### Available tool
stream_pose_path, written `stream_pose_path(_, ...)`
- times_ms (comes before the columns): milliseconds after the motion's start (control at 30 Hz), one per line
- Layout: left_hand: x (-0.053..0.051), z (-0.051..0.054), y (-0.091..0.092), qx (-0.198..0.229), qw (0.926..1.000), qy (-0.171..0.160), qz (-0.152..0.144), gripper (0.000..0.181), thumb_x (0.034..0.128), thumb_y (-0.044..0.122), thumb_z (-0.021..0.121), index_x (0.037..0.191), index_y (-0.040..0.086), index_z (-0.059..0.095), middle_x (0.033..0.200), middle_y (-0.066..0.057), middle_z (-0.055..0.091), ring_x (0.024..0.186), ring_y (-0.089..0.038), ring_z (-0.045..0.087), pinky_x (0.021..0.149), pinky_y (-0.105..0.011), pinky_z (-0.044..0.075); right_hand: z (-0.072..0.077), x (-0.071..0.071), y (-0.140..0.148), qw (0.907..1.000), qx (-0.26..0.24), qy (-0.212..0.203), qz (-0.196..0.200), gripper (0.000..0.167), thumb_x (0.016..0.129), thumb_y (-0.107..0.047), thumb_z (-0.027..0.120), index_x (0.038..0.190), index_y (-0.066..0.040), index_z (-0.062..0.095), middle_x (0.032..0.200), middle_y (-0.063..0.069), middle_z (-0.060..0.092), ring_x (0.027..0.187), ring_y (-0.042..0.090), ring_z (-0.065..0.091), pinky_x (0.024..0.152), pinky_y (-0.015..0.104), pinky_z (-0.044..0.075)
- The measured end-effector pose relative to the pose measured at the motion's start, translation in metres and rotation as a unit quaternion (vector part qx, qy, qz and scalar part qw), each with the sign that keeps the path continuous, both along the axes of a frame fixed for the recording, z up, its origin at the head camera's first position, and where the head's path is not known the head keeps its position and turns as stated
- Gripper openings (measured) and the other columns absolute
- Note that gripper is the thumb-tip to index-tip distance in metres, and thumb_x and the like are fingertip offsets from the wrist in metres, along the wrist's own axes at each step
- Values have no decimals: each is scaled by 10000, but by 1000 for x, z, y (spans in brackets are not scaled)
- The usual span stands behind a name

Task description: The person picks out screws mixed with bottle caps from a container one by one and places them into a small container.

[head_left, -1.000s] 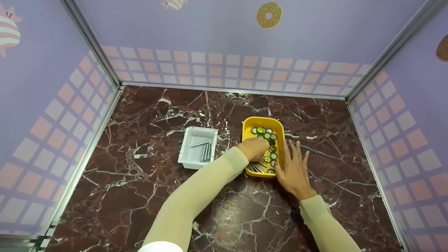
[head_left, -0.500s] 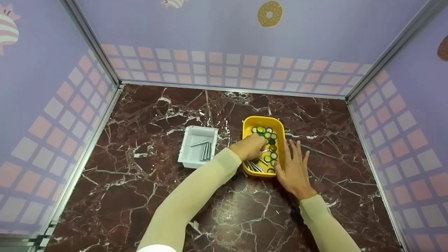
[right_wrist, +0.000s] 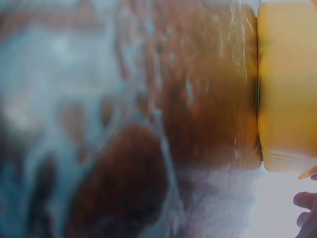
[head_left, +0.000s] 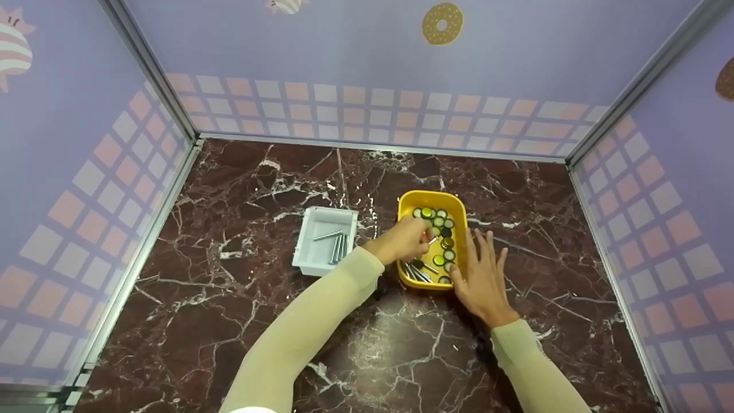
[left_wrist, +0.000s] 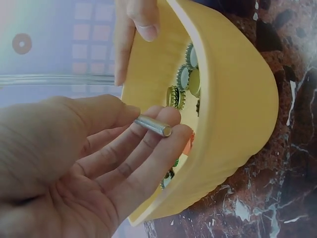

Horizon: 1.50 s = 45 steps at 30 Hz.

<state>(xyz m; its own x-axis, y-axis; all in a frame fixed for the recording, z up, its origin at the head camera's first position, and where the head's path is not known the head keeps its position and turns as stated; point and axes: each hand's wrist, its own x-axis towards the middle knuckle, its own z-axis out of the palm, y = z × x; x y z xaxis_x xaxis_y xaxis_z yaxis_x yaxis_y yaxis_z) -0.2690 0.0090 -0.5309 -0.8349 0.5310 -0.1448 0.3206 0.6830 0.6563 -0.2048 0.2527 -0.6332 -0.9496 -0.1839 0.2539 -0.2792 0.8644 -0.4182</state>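
My left hand (head_left: 404,240) is over the near-left part of a yellow plastic bin (head_left: 460,218). Between its thumb and fingertips it pinches a short threaded metal rod (left_wrist: 154,125), seen end-on in the left wrist view. Bottle caps (head_left: 438,260), gold, green and pale-lined, lie scattered inside the bin. More metal rods (head_left: 416,273) gather in its near-left corner. My right hand (head_left: 481,281) holds the bin's right wall, thumb over the rim and straight fingers along the outside. The left hand hides part of the bin floor.
Left of the yellow bin stands a smaller white bin (head_left: 305,244) with several metal rods (head_left: 338,248) in it. Both bins sit on a dark red marbled tabletop (head_left: 241,298). Purple panels (head_left: 355,57) enclose the back and both sides.
My left hand has drawn back leftward from the middle of the yellow bin with the threaded rod in its fingers. My right hand has stayed at the bin's right wall.
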Motion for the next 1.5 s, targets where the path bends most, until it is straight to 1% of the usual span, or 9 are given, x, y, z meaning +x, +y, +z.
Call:
stream_pose_path(233, 5, 2, -7, 702, 9956, -509, 365, 252, 1085, 16, 735, 1331, -36, 758, 1055, -193, 894, 754, -251, 820, 567, -185, 551, 1, 0, -1, 10000, -35, -30, 3, 878, 1092, -321, 644, 1851, -86, 271, 1891, 303, 295, 1797, 581, 146, 1387, 907, 33)
stream_pose_path(367, 6, 3, -12, 1137, 9883, -840, 567, 255, 1095, 32, 758, 1332, -60, 751, 1093, -228, 889, 882, -401, 877, 702, -380, 721, 2, 0, -1, 10000, -13, -97, -5, 883, 1096, -327, 636, 1858, -95, 254, 1896, 299, 284, 1801, 576, 133, 1391, 901, 33)
stream_pose_path(500, 5, 4, -17, 1435, 9810, -1064, 755, 238, 1102, 21, 736, 1322, -67, 759, 1145, -217, 886, 991, -452, 882, 847, -528, 748, 2, 0, 0, 9999, 8, -139, -27, 888, 1099, -335, 632, 1865, -115, 240, 1897, 291, 282, 1806, 567, 125, 1394, 898, 41)
stream_pose_path(700, 4, 5, -29, 1280, 9834, -905, 912, 207, 1096, 74, 766, 1287, 0, 792, 1150, -134, 910, 957, -345, 896, 758, -373, 732, 1, 0, 0, 9999, 8, -166, -25, 884, 1104, -332, 633, 1867, -121, 239, 1902, 293, 271, 1805, 574, 121, 1395, 895, 34)
stream_pose_path(800, 3, 7, -36, 1326, 9819, -950, 960, 253, 1102, 99, 763, 1334, -1, 776, 1175, -124, 909, 970, -348, 890, 766, -373, 721, 2, 0, 0, 9999, 22, -162, -31, 892, 1103, -337, 634, 1869, -120, 230, 1903, 292, 269, 1808, 566, 121, 1403, 886, 26)
stream_pose_path(1033, 5, 9, -54, 2110, 9597, -1485, 1111, 382, 1106, 16, 712, 1476, -74, 681, 1257, -253, 864, 1043, -447, 876, 910, -555, 733, 2, 0, 0, 9996, 10, -269, -31, 908, 1105, -335, 639, 1876, -135, 205, 1915, 284, 245, 1817, 548, 98, 1415, 866, 2)
stream_pose_path(1133, 6, 9, -61, 2187, 9573, -1471, 1189, 412, 1109, 14, 718, 1514, -53, 676, 1254, -257, 860, 1020, -406, 879, 906, -538, 738, 2, 1, -1, 9996, 22, -278, -29, 902, 1110, -341, 636, 1875, -131, 207, 1913, 287, 246, 1816, 551, 98, 1414, 867, 3)
stream_pose_path(1367, 10, 12, -82, 2398, 9491, -1554, 1326, 418, 1113, -11, 690, 1531, -23, 670, 1266, -290, 843, 1113, -512, 848, 781, -343, 745, 2, 2, 0, 9996, 56, -261, -38, 901, 1110, -342, 642, 1869, -108, 217, 1901, 301, 268, 1813, 554, 109, 1414, 867, 2)
stream_pose_path(1500, 10, 15, -92, 2564, 9400, -1674, 1507, 427, 1108, -27, 674, 1535, -20, 660, 1281, -323, 825, 1131, -535, 835, 814, -363, 751, 3, 0, -1, 9996, 33, -269, -21, 896, 1109, -346, 630, 1867, -100, 221, 1904, 304, 260, 1810, 563, 112, 1413, 869, -3)
